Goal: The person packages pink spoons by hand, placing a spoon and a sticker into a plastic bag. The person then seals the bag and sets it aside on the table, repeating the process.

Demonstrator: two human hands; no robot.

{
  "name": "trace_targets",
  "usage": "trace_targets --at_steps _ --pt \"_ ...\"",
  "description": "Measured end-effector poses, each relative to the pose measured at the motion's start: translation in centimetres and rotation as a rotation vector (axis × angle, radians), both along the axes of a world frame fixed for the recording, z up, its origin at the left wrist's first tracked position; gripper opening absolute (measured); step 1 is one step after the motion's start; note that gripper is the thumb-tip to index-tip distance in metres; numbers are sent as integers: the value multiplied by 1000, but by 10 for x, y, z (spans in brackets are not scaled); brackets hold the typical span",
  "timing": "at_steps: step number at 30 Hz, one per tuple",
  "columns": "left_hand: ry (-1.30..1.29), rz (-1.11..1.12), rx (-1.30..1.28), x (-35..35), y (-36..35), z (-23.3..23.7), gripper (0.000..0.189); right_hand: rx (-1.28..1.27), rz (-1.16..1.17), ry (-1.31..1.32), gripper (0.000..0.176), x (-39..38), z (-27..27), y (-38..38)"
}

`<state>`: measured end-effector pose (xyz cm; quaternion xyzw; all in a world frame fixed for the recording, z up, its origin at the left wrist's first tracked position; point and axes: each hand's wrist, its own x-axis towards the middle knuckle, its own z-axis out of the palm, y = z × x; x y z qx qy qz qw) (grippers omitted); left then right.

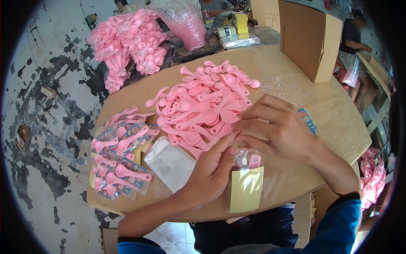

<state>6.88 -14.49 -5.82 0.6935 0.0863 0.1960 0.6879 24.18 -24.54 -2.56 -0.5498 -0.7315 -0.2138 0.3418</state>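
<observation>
In front of me, a clear plastic bag [242, 158] hangs below my fingertips. It holds a yellow card [246, 191] and a pink measuring spoon [254, 161], of which only the handle end shows. My left hand [210, 172] is closed on the bag's top edge from the left. From the right, my right hand [272, 123] pinches the same edge, thumb against fingers. Just beyond both hands spreads a large heap of loose pink spoons [207, 113]. A stack of clear empty bags [171, 163] lies left of my left hand.
Packed spoons with printed cards [122, 169] are piled on the table's left. A blue printed card [307, 120] lies right of my right hand. Bags of pink spoons [131, 38] and a cardboard box [308, 40] stand at the back. Another person [354, 40] sits at far right.
</observation>
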Motion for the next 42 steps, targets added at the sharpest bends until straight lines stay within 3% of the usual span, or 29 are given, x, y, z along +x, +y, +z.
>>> trace_targets --at_steps 6,12,16,18,19,20,22,25,26,29,30,33,36,38,41,42 --pt "106 -10 275 -4 12 -7 39 -12 -12 -55 22 0 -1 0" --pt "107 -44 406 -4 11 -5 39 -25 -39 -139 13 0 -1 -3" --pt "193 -129 544 -8 13 6 39 -52 -19 287 6 3 3 -3" --pt "116 -155 452 -6 6 6 38 -45 -3 610 7 12 12 -5" --pt "75 -165 405 -6 4 6 37 -83 83 762 10 20 20 -9" --pt "100 -156 180 -7 3 10 35 -124 171 912 12 30 29 -16" --pt "146 -137 -270 -8 3 19 32 -148 312 860 10 60 43 -33" --pt "129 -61 -205 -5 14 19 34 -396 851 1130 7 95 40 -33" --pt "143 -43 -157 -6 17 22 34 -549 422 1120 10 114 33 -32" --pt "98 44 -291 -1 20 8 32 -88 -583 -296 15 154 -25 -11" --pt "102 32 -291 -2 21 10 32 -315 -495 272 25 128 0 -15" --pt "83 16 -306 0 22 12 32 -154 -367 499 24 120 16 -15" --pt "68 33 -272 0 23 13 33 -320 -105 820 21 66 25 -13" --pt "39 52 -258 0 21 18 33 -570 137 969 19 37 22 -13" --pt "7 36 -243 -1 24 17 37 -624 181 797 21 11 4 -8" --pt "19 32 -265 -1 25 17 36 -585 224 866 20 11 0 -6"
